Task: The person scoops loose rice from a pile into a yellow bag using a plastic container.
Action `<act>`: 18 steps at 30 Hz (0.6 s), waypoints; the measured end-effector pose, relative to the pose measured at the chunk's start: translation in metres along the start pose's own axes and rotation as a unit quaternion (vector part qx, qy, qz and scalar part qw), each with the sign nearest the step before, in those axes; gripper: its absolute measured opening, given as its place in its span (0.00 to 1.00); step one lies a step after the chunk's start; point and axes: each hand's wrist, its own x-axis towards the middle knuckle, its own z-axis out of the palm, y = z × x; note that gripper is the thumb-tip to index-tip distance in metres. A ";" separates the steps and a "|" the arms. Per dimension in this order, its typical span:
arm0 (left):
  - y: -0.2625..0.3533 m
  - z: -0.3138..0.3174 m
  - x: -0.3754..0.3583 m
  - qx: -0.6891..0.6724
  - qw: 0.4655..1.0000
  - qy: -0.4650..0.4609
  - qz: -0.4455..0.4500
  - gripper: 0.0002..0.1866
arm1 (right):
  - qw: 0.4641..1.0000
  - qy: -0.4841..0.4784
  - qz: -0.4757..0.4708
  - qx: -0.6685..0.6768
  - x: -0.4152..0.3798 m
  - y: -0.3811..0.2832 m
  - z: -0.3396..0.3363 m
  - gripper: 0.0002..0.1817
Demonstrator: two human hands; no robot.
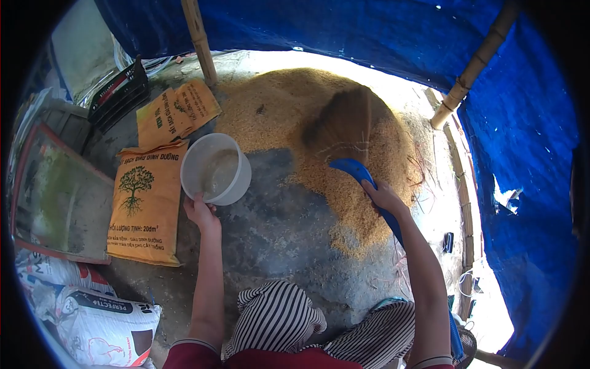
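My left hand point(201, 212) grips the rim of a translucent white plastic tub point(241, 184), tilted so its inside shows, with a little greyish matter at the bottom. In my right hand point(383, 195) is a curved blue plastic scoop point(349, 166), fingers wrapped round it. Its tip points to a wide heap of golden, husk-like grains point(270, 117) spread over the concrete floor. Just beyond the scoop, a dark, streaked, blurred patch point(350, 120) covers part of the heap.
A full orange soil bag point(147, 209) stands left of the tub, another orange bag point(178, 114) behind it. White printed sacks point(104, 326), a framed panel point(61, 197) and a black crate point(120, 95) line the left. Bamboo poles point(476, 64) and blue tarpaulin point(522, 141) enclose the area.
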 end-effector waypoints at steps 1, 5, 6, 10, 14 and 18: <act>0.000 0.007 -0.005 -0.002 1.000 0.003 -0.010 0.22 | 1.000 -0.014 -0.014 -0.001 -0.008 -0.008 0.001 0.30; -0.005 0.024 -0.011 0.003 1.000 0.000 -0.030 0.23 | 0.992 -0.080 -0.078 -0.050 -0.022 -0.023 0.034 0.29; -0.006 0.027 -0.013 -0.001 1.000 -0.005 -0.029 0.23 | 0.988 -0.096 -0.104 -0.068 -0.022 -0.021 0.049 0.30; -0.003 0.039 -0.023 0.013 0.999 -0.005 -0.029 0.24 | 0.969 -0.145 -0.125 -0.154 -0.013 0.010 0.110 0.30; -0.005 0.043 -0.028 0.015 1.000 0.002 -0.010 0.19 | 0.957 -0.018 -0.134 -0.257 -0.007 0.031 0.110 0.29; -0.018 0.042 -0.029 0.025 1.000 -0.007 -0.011 0.19 | 0.978 0.020 -0.045 -0.201 -0.005 0.023 0.056 0.27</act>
